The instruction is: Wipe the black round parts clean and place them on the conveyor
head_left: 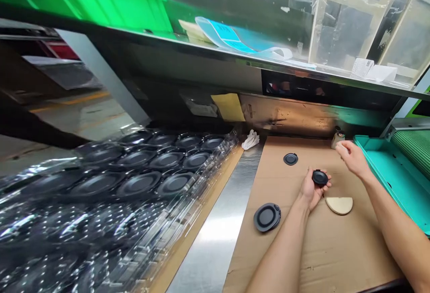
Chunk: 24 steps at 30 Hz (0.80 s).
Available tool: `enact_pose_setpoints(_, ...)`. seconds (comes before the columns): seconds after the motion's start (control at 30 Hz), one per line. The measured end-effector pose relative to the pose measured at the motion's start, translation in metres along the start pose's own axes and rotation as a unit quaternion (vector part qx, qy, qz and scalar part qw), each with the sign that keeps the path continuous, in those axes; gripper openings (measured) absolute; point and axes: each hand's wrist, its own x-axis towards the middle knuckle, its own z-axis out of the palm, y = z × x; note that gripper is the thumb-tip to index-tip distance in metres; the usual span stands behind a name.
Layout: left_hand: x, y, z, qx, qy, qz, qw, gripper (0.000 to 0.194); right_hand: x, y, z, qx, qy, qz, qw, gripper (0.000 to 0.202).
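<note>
My left hand [307,189] is closed around a small black round plastic part [320,177], held face up over the cardboard. To its right, my right hand [354,158] is raised with the fingers pinched together. Something pale shows at those fingertips, too small to name. Just behind them stands a small bottle with a metal top [337,138]. Another black round part [290,159] lies farther back on the cardboard. Nearer me and to the left, a couple of larger black discs [267,217] overlap. A cream half-round pad [339,205] rests between my forearms.
Clear plastic trays of black round parts [141,183] fill the left side. A teal bin [403,194] stands at the right, beside a green ribbed belt [414,149]. A crumpled white cloth [250,140] lies at the back. A shelf [235,53] spans above the bench.
</note>
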Motion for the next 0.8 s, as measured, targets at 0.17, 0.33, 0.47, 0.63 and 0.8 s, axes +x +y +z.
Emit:
enact_pose_setpoints(0.17,-0.003,-0.001,0.001,0.085,-0.009,-0.029,0.996,0.071,-0.075,-0.018,0.013,0.016,-0.056,-0.048,0.997,0.036)
enact_pose_setpoints(0.33,-0.002,-0.004,0.003,0.131,0.004,-0.027,0.991,0.075,-0.081,-0.013,0.016,-0.039,-0.107,-0.089,0.989,0.033)
enact_pose_setpoints(0.47,0.001,-0.013,0.004,0.205,0.010,0.002,0.979,0.075,-0.081,-0.009,0.020,-0.064,-0.142,-0.101,0.983,0.034)
enact_pose_setpoints(0.63,0.000,-0.022,0.003,0.322,0.043,0.056,0.944,0.076,-0.085,-0.004,0.025,-0.119,-0.172,-0.093,0.973,0.029)
enact_pose_setpoints(0.8,-0.008,-0.023,0.007,0.415,0.064,0.081,0.904,0.078,-0.085,-0.001,0.022,-0.175,-0.180,-0.087,0.964,0.026)
